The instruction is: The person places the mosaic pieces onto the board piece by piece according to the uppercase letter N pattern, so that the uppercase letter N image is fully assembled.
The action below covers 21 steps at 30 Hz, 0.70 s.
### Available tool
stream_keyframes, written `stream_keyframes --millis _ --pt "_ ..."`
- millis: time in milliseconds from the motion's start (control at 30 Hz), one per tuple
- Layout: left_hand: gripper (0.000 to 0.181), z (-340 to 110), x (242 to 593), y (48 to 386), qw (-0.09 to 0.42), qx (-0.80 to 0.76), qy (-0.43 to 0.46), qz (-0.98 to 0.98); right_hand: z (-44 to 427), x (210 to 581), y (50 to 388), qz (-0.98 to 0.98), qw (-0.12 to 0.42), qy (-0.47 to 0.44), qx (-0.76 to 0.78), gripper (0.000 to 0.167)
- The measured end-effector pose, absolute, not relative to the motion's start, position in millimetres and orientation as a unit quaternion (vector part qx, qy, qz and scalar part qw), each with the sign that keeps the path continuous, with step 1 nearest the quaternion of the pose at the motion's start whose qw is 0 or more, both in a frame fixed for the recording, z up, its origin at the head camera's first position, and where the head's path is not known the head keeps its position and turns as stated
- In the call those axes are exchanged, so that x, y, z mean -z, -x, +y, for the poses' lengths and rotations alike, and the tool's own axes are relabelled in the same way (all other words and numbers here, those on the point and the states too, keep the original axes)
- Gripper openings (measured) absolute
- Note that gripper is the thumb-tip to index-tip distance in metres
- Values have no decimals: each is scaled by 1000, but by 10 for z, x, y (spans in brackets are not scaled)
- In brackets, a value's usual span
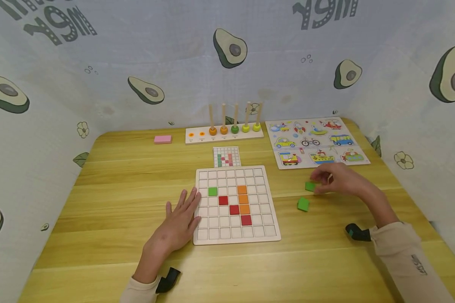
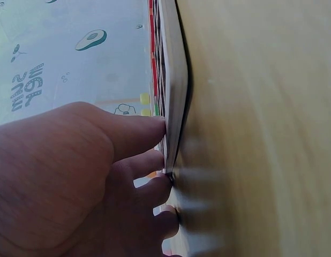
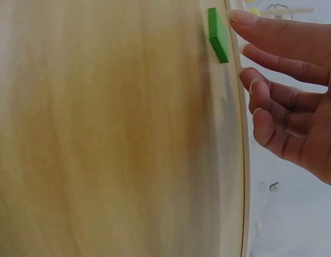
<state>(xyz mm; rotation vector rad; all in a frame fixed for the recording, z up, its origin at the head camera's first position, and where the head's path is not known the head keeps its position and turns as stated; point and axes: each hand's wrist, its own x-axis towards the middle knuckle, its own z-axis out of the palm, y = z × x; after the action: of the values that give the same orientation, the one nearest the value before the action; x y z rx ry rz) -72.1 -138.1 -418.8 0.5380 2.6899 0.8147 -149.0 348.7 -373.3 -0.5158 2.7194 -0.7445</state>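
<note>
My left hand rests with extended fingers against the left edge of a white grid board; in the left wrist view, the thumb and fingertips touch the board's side. The board holds a green tile, a diagonal of red tiles and a column of orange tiles. At the right, my right hand has its fingertips beside a green tile, with a second green tile closer to me. The right wrist view shows the bent fingers apart, near one green tile.
Directly behind the board lies a small pattern card. Farther back are a pink block and a peg stand with colored beads. A vehicle picture puzzle lies at the back right, just beyond my right hand.
</note>
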Motion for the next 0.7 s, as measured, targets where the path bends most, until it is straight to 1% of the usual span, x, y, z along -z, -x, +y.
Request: stream_keyframes --millis 133,400,700 --pt "67 -1383 4189 720 139 -281 -186 931 3505 3801 1508 941 143 173 254 27" --pt "66 -1377 4176 717 139 -284 -186 930 3450 3866 1512 941 138 176 253 19" --pt "66 -1375 4176 711 138 -289 -184 929 3422 3834 1522 940 159 190 235 22"
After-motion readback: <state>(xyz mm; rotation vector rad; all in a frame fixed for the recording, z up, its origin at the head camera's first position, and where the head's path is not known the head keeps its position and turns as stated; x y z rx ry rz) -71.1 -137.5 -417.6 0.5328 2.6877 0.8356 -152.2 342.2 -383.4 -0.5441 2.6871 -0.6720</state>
